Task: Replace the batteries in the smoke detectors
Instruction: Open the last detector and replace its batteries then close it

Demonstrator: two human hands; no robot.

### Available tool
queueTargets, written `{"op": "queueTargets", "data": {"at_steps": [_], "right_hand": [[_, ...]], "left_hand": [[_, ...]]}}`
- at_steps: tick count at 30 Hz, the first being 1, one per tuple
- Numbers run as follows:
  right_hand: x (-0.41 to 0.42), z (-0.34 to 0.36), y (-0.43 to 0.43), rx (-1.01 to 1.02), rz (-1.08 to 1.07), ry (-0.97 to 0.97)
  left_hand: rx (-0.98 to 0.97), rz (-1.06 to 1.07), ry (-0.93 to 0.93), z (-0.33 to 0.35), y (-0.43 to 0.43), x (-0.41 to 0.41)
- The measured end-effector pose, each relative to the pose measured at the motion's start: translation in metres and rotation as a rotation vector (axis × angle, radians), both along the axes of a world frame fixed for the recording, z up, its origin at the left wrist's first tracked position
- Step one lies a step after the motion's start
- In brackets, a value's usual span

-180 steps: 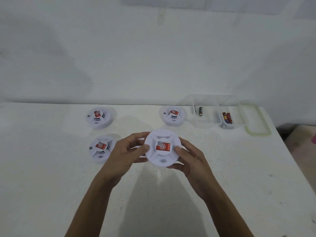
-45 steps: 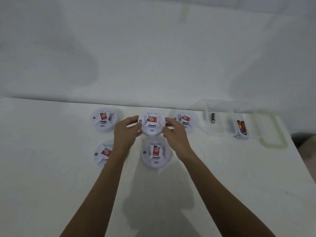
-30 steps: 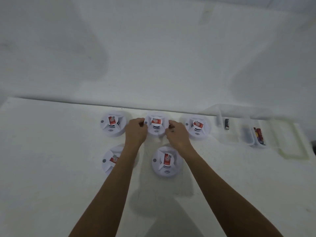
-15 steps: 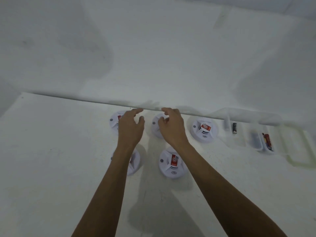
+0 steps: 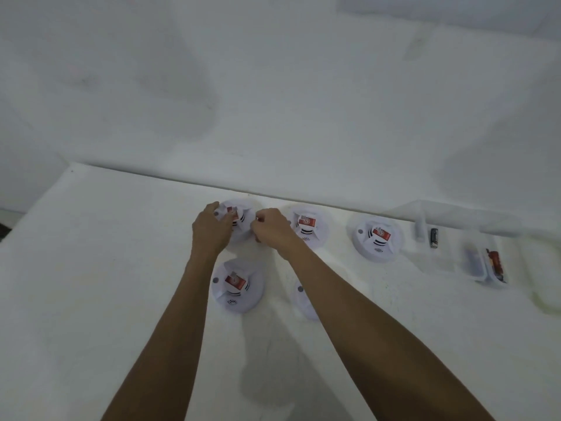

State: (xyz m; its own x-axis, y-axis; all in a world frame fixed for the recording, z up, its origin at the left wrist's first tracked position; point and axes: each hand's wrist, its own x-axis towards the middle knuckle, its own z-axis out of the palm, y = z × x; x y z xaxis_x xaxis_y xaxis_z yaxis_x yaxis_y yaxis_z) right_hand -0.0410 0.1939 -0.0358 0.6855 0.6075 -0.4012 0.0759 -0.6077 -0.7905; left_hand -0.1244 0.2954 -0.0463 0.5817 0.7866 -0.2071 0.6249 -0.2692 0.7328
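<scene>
Clamping on now: wrapping the left hand (image 5: pixel 211 230) round the left rim of the smoke detector (image 5: pixel 242 229) and curling the right hand (image 5: pixel 271 230) against its right rim, bent fingers pinching from both sides. Keeping it squeezed between the two palms, apparently not yet lifting it off the table (image 5: pixel 91 268), though not managing to tell for certain from this angle.

Switching targets compared with half a second back: then hovering with fingers spread and loose, gripping nothing, over the second detector (image 5: pixel 308 227); now leaving that one parked just right of the right knuckles and sliding both hands leftward onto this one. Reading that as finishing with one unit and starting on the next, most likely drawing it in for opening and a battery swap.

Comparing further back, a second and a half ago: then carrying the second detector in both hands toward the back row; now clutching a different unit altogether.

Spotting also a third detector (image 5: pixel 378 240) farther right of the right hand, a near detector (image 5: pixel 236 287) just behind the left wrist, and a half-hidden detector (image 5: pixel 303 299) peeking from under the right forearm. Noting the clear container (image 5: pixel 440 262) well off to the right hand's right, showing a dark battery (image 5: pixel 434 237) and red batteries (image 5: pixel 494 264) waiting inside.
</scene>
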Motion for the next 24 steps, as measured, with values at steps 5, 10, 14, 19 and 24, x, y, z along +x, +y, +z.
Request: {"op": "queueTargets", "data": {"at_steps": [5,10,14,19,24], "right_hand": [[-0.002,0.001,-0.006,0.151,-0.076,0.163],[-0.005,0.026,-0.041,0.323,-0.213,0.241],[-0.016,0.046,-0.088,0.501,-0.325,0.265],[-0.040,0.064,-0.150,0.641,-0.374,0.303],[-0.069,0.069,-0.192,0.532,-0.340,0.097]], "left_hand": [[-0.003,0.032,-0.058,0.004,-0.003,-0.003],[-0.055,0.023,-0.207,0.030,-0.030,-0.009],[-0.202,-0.015,-0.349,0.048,-0.067,-0.015],[-0.485,-0.083,-0.407,0.069,-0.116,-0.023],[-0.747,-0.277,-0.440,0.086,-0.162,-0.037]]}}
